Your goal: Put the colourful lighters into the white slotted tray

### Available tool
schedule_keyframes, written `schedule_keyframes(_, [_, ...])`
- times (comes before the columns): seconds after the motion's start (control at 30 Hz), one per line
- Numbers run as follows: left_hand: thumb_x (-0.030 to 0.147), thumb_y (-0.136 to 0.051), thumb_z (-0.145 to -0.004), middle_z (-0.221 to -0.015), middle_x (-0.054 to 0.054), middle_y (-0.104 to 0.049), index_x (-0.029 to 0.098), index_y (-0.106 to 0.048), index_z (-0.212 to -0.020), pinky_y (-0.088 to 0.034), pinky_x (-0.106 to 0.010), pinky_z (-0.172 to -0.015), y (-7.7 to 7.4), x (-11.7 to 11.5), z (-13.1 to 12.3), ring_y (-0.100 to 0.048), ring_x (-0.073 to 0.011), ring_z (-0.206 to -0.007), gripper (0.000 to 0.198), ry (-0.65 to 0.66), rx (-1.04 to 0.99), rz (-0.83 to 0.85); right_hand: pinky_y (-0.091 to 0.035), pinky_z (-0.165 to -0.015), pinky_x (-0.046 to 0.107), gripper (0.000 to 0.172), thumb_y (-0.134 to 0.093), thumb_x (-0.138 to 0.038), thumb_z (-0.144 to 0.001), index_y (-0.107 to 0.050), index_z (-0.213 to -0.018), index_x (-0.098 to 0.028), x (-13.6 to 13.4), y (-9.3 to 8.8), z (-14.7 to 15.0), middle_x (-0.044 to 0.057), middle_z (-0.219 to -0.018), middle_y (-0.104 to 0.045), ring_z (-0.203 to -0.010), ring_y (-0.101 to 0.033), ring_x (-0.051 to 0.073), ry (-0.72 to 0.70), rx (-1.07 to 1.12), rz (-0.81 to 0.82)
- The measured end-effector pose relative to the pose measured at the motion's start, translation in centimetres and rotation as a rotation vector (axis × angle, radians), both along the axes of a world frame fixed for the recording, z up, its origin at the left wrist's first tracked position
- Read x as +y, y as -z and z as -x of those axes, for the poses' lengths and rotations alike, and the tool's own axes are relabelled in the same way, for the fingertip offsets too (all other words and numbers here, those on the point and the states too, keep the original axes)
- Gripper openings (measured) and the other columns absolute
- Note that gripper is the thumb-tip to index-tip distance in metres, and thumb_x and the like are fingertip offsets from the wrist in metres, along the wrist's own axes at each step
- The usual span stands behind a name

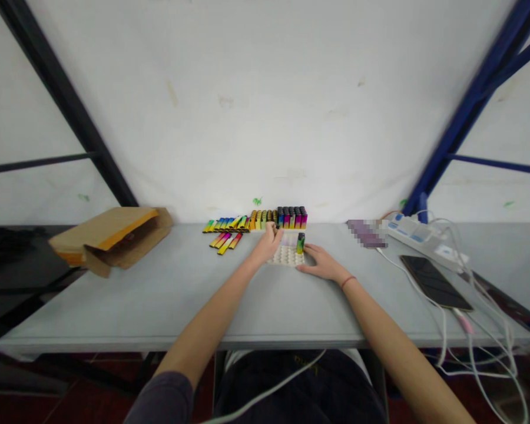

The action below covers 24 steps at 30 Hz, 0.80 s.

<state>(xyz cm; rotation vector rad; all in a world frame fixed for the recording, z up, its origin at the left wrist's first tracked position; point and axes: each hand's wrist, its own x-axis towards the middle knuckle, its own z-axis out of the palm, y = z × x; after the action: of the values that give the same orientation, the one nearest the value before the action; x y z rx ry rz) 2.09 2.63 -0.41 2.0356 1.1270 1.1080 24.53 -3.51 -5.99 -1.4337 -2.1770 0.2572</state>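
A white tray with round sockets (287, 257) lies on the grey table (159, 294) in front of me. One green and purple lighter (300, 242) stands upright in it. My left hand (269, 240) reaches over the tray's far left edge toward a row of colourful lighters (276, 218) along the wall; its fingers are curled, and what they hold is hidden. My right hand (320, 262) rests flat on the table with fingers spread, touching the tray's right edge. Loose lighters (225, 240) lie to the left.
An open cardboard box (110, 235) sits at the left of the table. At the right lie a power strip (417, 235), a dark phone (435, 281) and several white cables (472, 341). Dark frame bars slant up on both sides.
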Motion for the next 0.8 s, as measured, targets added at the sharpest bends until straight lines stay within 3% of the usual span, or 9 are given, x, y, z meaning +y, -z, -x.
schedule_keyframes(0.1, [0.034, -0.048, -0.097, -0.089, -0.003, -0.057, 0.019, -0.053, -0.102, -0.048, -0.036, -0.091, -0.3, -0.6, -1.5, -0.059, -0.0202, -0.091, 0.016, 0.137, 0.054, -0.103, -0.038, -0.117, 0.057, 0.077, -0.068, -0.063, -0.081, -0.058, -0.138, -0.012, 0.0, 0.0, 0.0, 0.022, -0.146, -0.055, -0.136, -0.05, 0.04, 0.005, -0.004, 0.007])
schedule_keyframes(0.2, [0.036, -0.053, -0.094, -0.1, -0.008, -0.06, 0.019, -0.063, -0.095, -0.046, -0.038, -0.1, -0.4, -1.2, -1.8, -0.057, -0.0222, -0.104, 0.019, 0.18, 0.055, -0.192, -0.038, -0.116, 0.058, 0.075, -0.068, -0.064, -0.08, -0.06, -0.137, -0.016, 0.1, 0.2, 0.0, 0.02, -0.146, -0.056, -0.136, -0.051, 0.04, 0.012, 0.009, 0.002])
schedule_keyframes(0.43, [0.04, -0.057, -0.092, -0.117, -0.011, -0.067, 0.018, -0.069, -0.113, -0.055, -0.034, -0.09, 1.1, -1.9, -2.1, -0.062, -0.0228, -0.107, 0.032, 0.272, -0.092, -0.047, -0.039, -0.115, 0.058, 0.074, -0.07, -0.062, -0.08, -0.059, -0.138, -0.017, 0.3, 0.5, -0.2, 0.02, -0.145, -0.057, -0.134, -0.052, 0.04, -0.001, 0.017, -0.014])
schedule_keyframes(0.7, [0.035, -0.06, -0.091, -0.108, -0.01, -0.071, 0.018, -0.07, -0.103, -0.053, -0.039, -0.095, 1.9, -1.7, -2.3, -0.065, -0.024, -0.103, 0.024, 0.278, 0.087, -0.157, -0.039, -0.115, 0.055, 0.074, -0.07, -0.062, -0.08, -0.059, -0.138, -0.016, 0.4, 0.4, -0.1, 0.019, -0.144, -0.058, -0.134, -0.053, 0.039, -0.021, 0.007, -0.019])
schedule_keyframes(0.8, [0.033, -0.059, -0.092, -0.114, -0.01, -0.07, 0.019, -0.067, -0.114, -0.054, -0.036, -0.092, 1.8, -2.0, -2.3, -0.066, -0.0227, -0.103, 0.027, 0.286, 0.08, -0.137, -0.039, -0.115, 0.056, 0.074, -0.069, -0.062, -0.081, -0.059, -0.139, -0.017, 0.4, 0.5, -0.1, 0.019, -0.144, -0.058, -0.134, -0.053, 0.039, -0.019, 0.011, -0.017])
